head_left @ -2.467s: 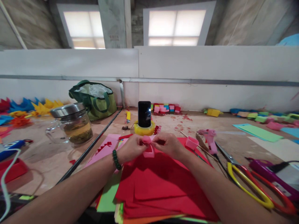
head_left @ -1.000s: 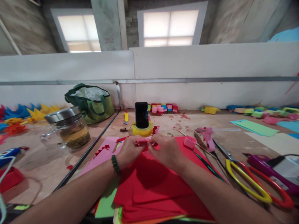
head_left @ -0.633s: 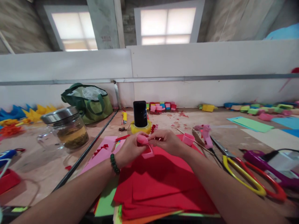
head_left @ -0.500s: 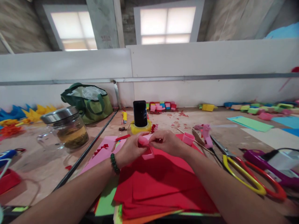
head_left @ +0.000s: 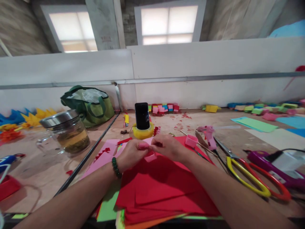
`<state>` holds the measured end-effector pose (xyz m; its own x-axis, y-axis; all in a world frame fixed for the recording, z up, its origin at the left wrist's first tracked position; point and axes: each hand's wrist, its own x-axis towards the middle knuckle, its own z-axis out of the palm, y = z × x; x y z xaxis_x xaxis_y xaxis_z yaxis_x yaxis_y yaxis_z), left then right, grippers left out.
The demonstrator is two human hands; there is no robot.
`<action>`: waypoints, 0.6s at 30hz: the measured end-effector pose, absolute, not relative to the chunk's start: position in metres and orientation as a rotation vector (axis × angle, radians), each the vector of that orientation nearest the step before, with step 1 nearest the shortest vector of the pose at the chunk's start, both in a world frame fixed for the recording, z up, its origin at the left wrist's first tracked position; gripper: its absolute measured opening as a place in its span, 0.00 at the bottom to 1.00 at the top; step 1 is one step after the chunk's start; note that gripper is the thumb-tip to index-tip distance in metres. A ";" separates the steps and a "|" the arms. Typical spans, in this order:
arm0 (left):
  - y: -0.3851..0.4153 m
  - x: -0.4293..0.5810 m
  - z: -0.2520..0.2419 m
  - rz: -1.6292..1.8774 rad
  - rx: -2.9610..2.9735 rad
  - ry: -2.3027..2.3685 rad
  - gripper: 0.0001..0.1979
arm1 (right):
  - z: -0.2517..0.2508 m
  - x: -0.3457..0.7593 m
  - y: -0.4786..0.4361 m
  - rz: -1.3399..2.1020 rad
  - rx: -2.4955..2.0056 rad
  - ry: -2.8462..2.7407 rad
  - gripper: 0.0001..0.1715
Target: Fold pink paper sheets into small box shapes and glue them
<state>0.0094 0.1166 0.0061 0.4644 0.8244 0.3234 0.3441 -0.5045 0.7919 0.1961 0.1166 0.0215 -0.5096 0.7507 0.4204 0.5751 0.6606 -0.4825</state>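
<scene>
My left hand (head_left: 132, 152), with a green bead bracelet at the wrist, is closed on a small pink paper piece (head_left: 150, 156). My right hand (head_left: 166, 147) pinches at the same piece from the other side, and the fingertips of both hands meet. The fingers cover most of the piece, so its full shape is hidden. Both hands are above a stack of red paper (head_left: 164, 187). A folded pink paper box (head_left: 191, 141) sits just beyond my right hand. Behind the hands, a black phone (head_left: 142, 116) stands in a yellow roll (head_left: 143, 131).
At the right lie a pink glue gun (head_left: 209, 137), large scissors (head_left: 250, 178) and a purple device (head_left: 269, 168). To the left stand a glass mug of tea (head_left: 71, 136) and a green bag (head_left: 95, 109). Colourful paper pieces (head_left: 164, 108) line the wall.
My fingers have shifted slightly on the pink paper piece, and the rounded pink part at my left thumb now looks flatter and less exposed. The view has moved a little.
</scene>
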 end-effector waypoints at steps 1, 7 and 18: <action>0.117 0.009 0.007 0.970 2.110 1.001 0.14 | 0.023 0.196 0.115 0.377 -1.024 -2.238 0.11; 0.117 0.005 0.012 1.091 2.437 1.122 0.11 | 0.031 0.188 0.100 0.377 -1.049 -2.080 0.05; 0.116 0.001 0.012 1.429 2.432 0.934 0.09 | 0.031 0.175 0.087 0.116 -1.050 -1.981 0.03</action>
<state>0.0008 0.1164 0.0120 0.3448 0.5922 0.7283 0.4292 -0.7895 0.4387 0.1751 0.0865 0.0309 -0.2689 0.7108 0.6500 0.6301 0.6402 -0.4394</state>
